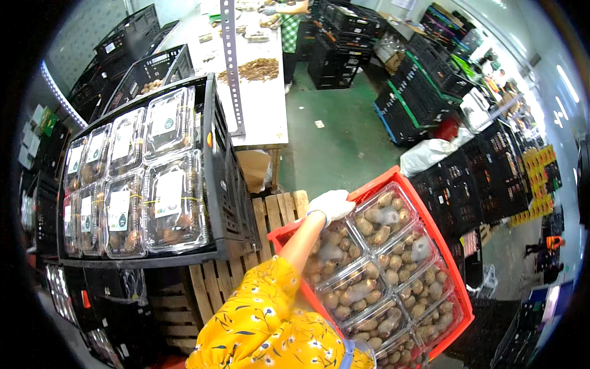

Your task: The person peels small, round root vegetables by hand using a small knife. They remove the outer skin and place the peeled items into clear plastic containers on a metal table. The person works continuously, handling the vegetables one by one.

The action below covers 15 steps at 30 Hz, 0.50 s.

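My left hand point(332, 206), in a white glove with a yellow floral sleeve behind it, is closed over the far rim of a red plastic crate point(375, 179). The crate sits tilted in front of me. Rows of clear plastic clamshell boxes point(384, 216) fill it, packed with small brown roundish tubers; no labels show on them. The fingertips are partly hidden at the rim. My right hand is out of view. To the left, a black crate point(230, 178) holds more clear clamshells point(175, 200) with white labels and yellow bands.
Wooden pallet slats point(276, 209) lie between the crates. Beyond stands a white table point(264, 114) with a heap of brown scraps and a perforated metal post point(230, 67). Stacked black crates point(335, 49) line the green floor point(332, 141). Another person point(292, 27) is at the table.
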Each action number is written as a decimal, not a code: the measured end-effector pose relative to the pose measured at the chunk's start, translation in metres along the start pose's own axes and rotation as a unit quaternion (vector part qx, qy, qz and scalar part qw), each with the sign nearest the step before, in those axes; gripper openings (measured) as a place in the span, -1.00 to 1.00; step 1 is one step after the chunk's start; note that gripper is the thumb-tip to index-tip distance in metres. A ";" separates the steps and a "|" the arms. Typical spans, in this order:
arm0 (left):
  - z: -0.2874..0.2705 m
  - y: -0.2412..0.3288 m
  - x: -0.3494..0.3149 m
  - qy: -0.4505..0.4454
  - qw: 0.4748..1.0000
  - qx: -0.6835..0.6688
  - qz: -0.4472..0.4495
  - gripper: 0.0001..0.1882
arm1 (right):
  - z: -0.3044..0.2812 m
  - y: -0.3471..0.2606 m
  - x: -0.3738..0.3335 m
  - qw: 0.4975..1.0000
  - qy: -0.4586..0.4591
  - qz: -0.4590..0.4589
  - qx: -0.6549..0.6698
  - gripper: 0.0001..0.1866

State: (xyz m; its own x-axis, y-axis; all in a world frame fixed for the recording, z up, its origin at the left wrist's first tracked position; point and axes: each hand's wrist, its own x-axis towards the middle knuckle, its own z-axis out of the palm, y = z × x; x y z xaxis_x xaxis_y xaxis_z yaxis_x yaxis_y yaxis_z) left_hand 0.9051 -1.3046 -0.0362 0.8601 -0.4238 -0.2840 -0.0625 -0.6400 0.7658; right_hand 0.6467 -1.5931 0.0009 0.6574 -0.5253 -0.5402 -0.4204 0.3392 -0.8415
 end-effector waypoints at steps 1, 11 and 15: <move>-0.006 0.001 0.012 0.022 1.000 0.006 -0.017 -0.54 | 0.003 -0.011 0.020 1.000 -0.012 0.005 -0.006 -0.83; -0.012 -0.017 0.109 0.179 0.978 -0.033 -0.104 -0.56 | 0.030 -0.079 0.214 0.988 -0.140 -0.016 -0.057 -0.83; 0.026 -0.036 0.148 0.245 0.960 -0.064 -0.123 -0.56 | 0.038 -0.075 0.298 0.976 -0.205 -0.014 -0.077 -0.83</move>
State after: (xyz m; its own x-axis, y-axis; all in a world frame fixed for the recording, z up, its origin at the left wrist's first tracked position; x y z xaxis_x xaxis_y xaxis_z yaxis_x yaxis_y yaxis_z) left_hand 1.0217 -1.3610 -0.1212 0.9778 0.1016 -0.1832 0.2076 -0.5853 0.7838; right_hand 0.8985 -1.7453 -0.0968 0.8518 -0.1666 -0.4967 -0.4664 0.1907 -0.8638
